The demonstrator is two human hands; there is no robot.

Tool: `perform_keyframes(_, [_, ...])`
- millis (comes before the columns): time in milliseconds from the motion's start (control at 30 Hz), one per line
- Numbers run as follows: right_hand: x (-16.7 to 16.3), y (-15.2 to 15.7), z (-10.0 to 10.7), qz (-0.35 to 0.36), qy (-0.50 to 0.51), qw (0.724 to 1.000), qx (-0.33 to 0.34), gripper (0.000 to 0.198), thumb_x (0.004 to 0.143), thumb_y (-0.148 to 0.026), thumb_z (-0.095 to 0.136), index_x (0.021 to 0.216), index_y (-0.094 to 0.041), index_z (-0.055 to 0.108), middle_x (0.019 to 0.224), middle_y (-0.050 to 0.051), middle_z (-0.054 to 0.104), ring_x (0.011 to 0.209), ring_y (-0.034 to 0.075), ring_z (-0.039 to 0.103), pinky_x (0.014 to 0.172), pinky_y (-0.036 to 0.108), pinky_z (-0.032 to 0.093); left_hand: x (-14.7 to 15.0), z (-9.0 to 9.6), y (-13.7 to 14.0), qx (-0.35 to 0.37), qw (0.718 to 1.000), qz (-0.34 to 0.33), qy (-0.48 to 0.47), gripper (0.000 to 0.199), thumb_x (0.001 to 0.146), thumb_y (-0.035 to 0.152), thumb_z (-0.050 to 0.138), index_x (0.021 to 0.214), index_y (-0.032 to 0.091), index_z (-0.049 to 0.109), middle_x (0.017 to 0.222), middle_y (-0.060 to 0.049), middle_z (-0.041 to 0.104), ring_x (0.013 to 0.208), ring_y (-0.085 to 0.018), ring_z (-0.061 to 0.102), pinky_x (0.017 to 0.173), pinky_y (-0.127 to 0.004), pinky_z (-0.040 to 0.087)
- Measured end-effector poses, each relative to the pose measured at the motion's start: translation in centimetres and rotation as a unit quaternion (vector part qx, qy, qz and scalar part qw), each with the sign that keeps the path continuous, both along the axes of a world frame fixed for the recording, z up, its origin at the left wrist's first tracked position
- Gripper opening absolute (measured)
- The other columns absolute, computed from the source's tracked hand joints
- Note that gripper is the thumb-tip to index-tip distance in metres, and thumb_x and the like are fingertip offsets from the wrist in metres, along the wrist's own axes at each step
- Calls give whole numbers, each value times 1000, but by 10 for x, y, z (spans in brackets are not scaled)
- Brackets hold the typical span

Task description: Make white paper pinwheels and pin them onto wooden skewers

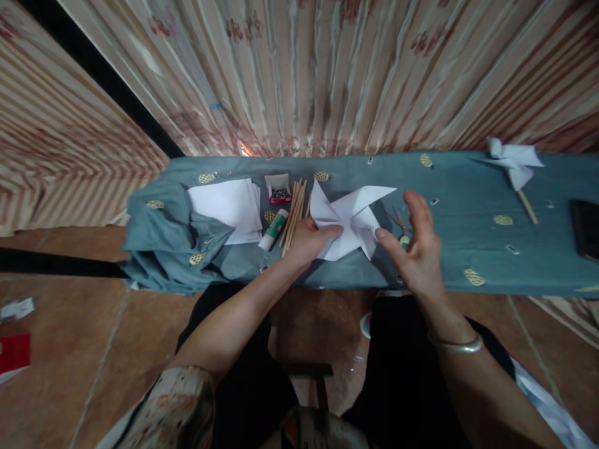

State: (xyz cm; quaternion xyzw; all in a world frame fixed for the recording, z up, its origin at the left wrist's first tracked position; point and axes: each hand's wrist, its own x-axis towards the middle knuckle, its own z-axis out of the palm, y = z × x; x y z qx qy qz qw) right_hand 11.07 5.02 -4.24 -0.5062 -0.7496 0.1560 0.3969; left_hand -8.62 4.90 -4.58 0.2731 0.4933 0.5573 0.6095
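Observation:
A white paper pinwheel with folded, pointed blades is held above the cloth in front of me. My left hand grips it from the left, the thumb pressed near its centre and the other fingers hidden beneath. At its right side, my right hand has thumb and fingers spread apart, the thumb tip by a blade; whether it touches the paper I cannot tell. Partly behind that hand lie scissors. Thin wooden sticks lie just left of the pinwheel.
Left of the sticks are a glue stick, a small open box of dark pieces and stacked white paper. A pinwheel on a stick and a dark object lie right on the blue-grey cloth. A curtain hangs behind.

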Motion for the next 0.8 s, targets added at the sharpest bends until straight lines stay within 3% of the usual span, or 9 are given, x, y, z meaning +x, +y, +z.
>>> perform_keyframes(167, [-12, 15, -23, 65, 166, 974, -141, 84, 81, -53, 68, 150, -25, 31, 146, 15, 52, 133, 31, 51, 108, 52, 43, -2, 2, -1, 18, 999, -14, 23, 20, 57, 10, 79, 76, 14, 72, 76, -2, 74, 76, -19, 67, 76, -31, 54])
perform_keyframes(267, [-26, 15, -16, 89, 246, 938, -227, 85, 72, -52, 76, 144, -25, 39, 125, 12, 69, 108, 29, 68, 92, 46, 56, -3, 3, -1, 17, 998, -24, 48, 17, 58, 9, 78, 73, 14, 72, 74, -3, 74, 73, -19, 67, 73, -31, 54])
perform_keyframes(333, [-33, 14, -7, 85, 283, 917, -268, 80, 66, -50, 81, 135, -24, 49, 108, 10, 75, 91, 28, 72, 82, 44, 59, -4, 3, 0, 20, 997, -31, 61, 15, 58, 8, 78, 71, 14, 72, 72, -2, 73, 71, -18, 66, 72, -31, 53])
perform_keyframes(433, [-39, 14, 3, 76, 319, 898, -294, 70, 58, -46, 86, 118, -22, 59, 98, 7, 77, 80, 27, 73, 76, 43, 60, -5, 2, 1, 33, 996, -37, 80, 14, 59, 7, 76, 71, 14, 72, 72, -2, 73, 71, -18, 66, 73, -30, 53])
perform_keyframes(600, [-42, 17, 3, 55, 326, 890, -313, 55, 51, -37, 88, 99, -21, 66, 89, 3, 77, 77, 25, 71, 73, 39, 58, -9, -1, 1, 49, 991, -65, 109, 15, 59, 10, 78, 73, 14, 73, 72, -3, 74, 73, -19, 67, 74, -31, 54])
perform_keyframes(800, [-43, 17, -2, 36, 330, 893, -304, 47, 50, -31, 87, 92, -19, 69, 83, 2, 76, 71, 23, 70, 69, 37, 57, -9, -3, 1, 51, 986, -77, 137, 15, 61, 12, 80, 75, 13, 74, 75, -4, 75, 76, -20, 68, 74, -30, 53])
